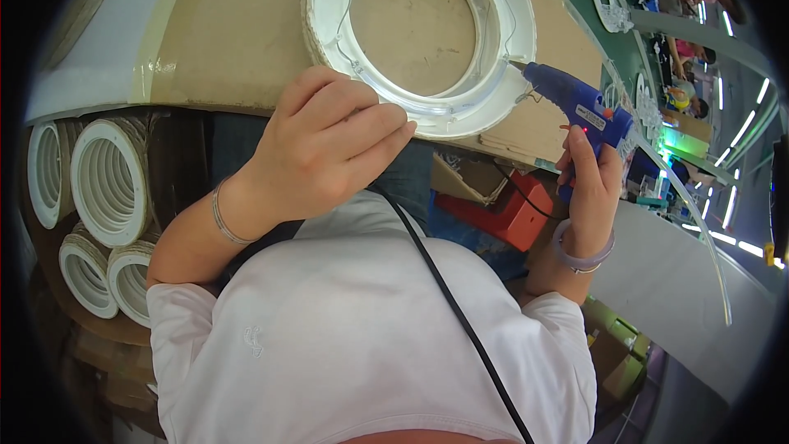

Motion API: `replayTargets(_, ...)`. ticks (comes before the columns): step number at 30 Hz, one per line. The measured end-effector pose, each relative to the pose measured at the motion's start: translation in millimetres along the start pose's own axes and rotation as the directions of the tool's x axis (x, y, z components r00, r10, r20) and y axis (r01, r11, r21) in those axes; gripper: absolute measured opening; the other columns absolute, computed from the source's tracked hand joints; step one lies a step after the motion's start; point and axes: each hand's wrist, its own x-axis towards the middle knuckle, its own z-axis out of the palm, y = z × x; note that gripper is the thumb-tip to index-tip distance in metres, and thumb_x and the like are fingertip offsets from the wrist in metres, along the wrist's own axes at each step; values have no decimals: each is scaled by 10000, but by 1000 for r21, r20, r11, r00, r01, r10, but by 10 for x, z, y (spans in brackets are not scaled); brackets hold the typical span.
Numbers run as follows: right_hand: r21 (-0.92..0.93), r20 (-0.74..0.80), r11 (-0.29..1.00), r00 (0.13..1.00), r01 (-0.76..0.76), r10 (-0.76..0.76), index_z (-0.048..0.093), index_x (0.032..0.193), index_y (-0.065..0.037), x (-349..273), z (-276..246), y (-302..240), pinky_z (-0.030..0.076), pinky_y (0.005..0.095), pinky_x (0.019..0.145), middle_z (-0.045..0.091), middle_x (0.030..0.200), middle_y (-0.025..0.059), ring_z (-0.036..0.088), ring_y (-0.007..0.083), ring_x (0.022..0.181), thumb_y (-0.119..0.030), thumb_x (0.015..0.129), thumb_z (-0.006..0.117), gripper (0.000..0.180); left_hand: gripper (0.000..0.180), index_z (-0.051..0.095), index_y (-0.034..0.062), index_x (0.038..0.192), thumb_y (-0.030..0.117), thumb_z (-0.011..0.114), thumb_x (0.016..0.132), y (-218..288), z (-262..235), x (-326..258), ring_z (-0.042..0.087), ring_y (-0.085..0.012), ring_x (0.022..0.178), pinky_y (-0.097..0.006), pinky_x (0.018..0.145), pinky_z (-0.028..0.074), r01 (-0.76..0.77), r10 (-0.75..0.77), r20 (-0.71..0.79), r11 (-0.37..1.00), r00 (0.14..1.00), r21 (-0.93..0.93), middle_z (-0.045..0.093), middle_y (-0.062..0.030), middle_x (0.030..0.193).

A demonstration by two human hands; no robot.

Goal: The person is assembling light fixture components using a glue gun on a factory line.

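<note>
A white plastic ring (495,107) with a clear tube and thin wires along its channel lies on the cardboard-covered table. My right hand (593,177) is closed around the handle of a blue glue gun (567,97). The gun's nozzle points left and meets the ring's right side. A long clear glue stick (686,197) trails from the back of the gun. My left hand (329,140) is at the ring's near left edge, fingers bent and pressed together; what they pinch, if anything, is hidden.
Stacks of white rings (111,185) stand at the left below the table. A red box-like object (518,212) sits under the table edge. A black cable (460,312) runs across my body. On the right are a green work surface (596,25) with clear parts and other people farther off.
</note>
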Motion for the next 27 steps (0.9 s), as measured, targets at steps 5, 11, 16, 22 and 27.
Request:
replayTargets(5,-61,-25,997,998,52,-54,545,882,-12,-25,0,-10,337,173,447,497,609,-11,432,43,501,-186,833,550,180,104,619,59,697,82,624,595,9,20,8,489,-137,738,-286,731,390,-1,0,-21,1000,1000,-5,545,22,777)
replayTargets(11,-126,-2,991,999,37,-37,554,881,-1,-25,6,-37,323,174,439,494,614,0,432,50,509,-194,830,556,199,92,615,56,683,79,623,594,11,7,12,489,-133,726,-284,721,391,0,-1,-33,1000,999,-6,544,23,770)
replayTargets(16,-171,-37,983,997,63,-71,556,902,-6,-30,25,-40,315,177,439,527,640,12,427,45,506,-197,828,557,205,140,619,65,734,78,609,596,0,-6,1,491,-128,719,-274,707,381,-24,24,-28,1000,999,9,546,24,785)
replayTargets(22,171,-97,967,980,190,-176,483,1032,62,-333,153,-181,322,170,424,599,830,155,454,70,512,-167,802,515,326,197,625,105,781,150,656,592,-107,-120,-117,494,-124,728,-265,708,342,72,-58,-124,991,991,111,564,33,858)
replayTargets(27,397,136,914,979,85,-151,463,1058,74,-445,457,-204,354,185,432,585,872,195,561,169,627,-176,776,500,379,185,626,111,759,163,661,584,-168,-184,-149,494,-119,726,-264,706,341,34,-13,-126,985,992,172,567,44,845)
